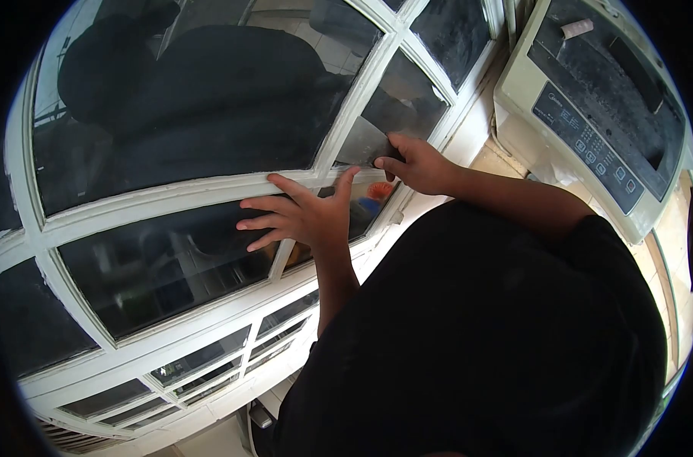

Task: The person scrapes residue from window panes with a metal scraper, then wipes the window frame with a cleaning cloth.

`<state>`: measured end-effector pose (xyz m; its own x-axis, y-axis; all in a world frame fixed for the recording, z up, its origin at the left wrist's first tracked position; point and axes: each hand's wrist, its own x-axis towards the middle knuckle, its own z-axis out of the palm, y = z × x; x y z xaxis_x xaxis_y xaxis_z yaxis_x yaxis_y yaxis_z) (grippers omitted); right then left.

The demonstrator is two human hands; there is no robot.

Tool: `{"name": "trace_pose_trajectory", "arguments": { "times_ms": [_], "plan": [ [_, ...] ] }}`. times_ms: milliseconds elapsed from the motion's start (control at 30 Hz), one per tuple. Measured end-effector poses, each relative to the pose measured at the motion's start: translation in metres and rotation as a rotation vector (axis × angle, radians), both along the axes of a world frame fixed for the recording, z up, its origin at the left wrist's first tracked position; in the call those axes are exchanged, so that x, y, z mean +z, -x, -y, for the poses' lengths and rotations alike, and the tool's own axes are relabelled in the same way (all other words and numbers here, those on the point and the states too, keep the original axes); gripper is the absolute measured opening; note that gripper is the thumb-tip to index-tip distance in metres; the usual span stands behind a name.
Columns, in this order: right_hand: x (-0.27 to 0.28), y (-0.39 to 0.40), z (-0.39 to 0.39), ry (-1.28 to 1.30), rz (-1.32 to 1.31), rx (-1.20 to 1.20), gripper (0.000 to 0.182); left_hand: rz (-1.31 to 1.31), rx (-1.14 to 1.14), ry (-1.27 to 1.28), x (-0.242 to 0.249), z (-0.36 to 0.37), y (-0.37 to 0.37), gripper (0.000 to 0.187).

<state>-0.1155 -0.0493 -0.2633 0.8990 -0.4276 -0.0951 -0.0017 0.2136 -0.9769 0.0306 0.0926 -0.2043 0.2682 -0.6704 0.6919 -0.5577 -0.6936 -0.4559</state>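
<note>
My left hand [304, 219] lies flat, fingers spread, on the white window frame [171, 194] where a crossbar meets an upright, the fingertips reaching over the lower glass pane [156, 266]. My right hand [416, 164] is just to its upper right and grips a scraper [364, 145] with a wide grey metal blade. The blade rests against the glass of a small pane beside the upright. My black shirt [483, 343] fills the lower right.
A white top-loading washing machine [590, 114] with a dark lid and button panel stands close on the right, against the window wall. Something orange and blue [377, 194] shows through the glass below my right hand. Smaller panes [201, 362] run along the bottom.
</note>
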Motion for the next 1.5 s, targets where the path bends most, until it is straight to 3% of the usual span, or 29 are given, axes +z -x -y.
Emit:
{"name": "trace_pose_trajectory", "arguments": {
  "times_ms": [133,200,300,367,500,567,667,767,933,1100,1500],
  "plan": [
    [-0.009,-0.007,-0.011,0.02,0.039,-0.058,0.017,-0.097,-0.149,0.052,0.013,-0.009,0.007,0.141],
    [-0.014,-0.007,-0.013,-0.005,0.034,-0.104,0.017,-0.026,-0.413,0.068,0.026,-0.015,0.007,0.142],
    [-0.019,-0.002,-0.016,-0.108,0.02,-0.165,0.017,-0.025,-0.544,0.005,0.05,-0.016,0.001,0.144],
    [-0.022,0.0,-0.022,-0.092,0.104,-0.253,0.023,-0.038,-0.548,-0.054,0.054,-0.013,0.0,0.146],
    [-0.017,0.004,-0.032,-0.036,-0.004,-0.301,0.022,0.004,-0.504,-0.146,0.045,-0.006,-0.005,0.147],
    [-0.027,-0.002,-0.038,-0.067,0.029,-0.308,0.023,0.031,-0.384,-0.186,0.04,-0.003,-0.008,0.148],
    [-0.028,-0.01,-0.039,0.1,0.085,-0.365,0.024,0.06,-0.303,-0.194,0.037,0.001,-0.009,0.149],
    [-0.025,-0.012,-0.038,0.152,0.06,-0.321,0.023,0.1,-0.292,-0.201,0.034,0.001,-0.013,0.147],
    [-0.022,-0.017,-0.04,-0.009,0.059,-0.218,0.032,0.165,-0.245,-0.256,0.034,0.0,-0.014,0.143],
    [-0.031,-0.016,-0.041,0.121,0.062,-0.284,0.032,0.233,-0.244,-0.251,0.032,0.004,-0.015,0.14],
    [-0.035,-0.015,-0.034,0.101,0.066,-0.214,0.03,0.248,-0.194,-0.262,0.033,0.001,-0.014,0.135]
  ]
}}
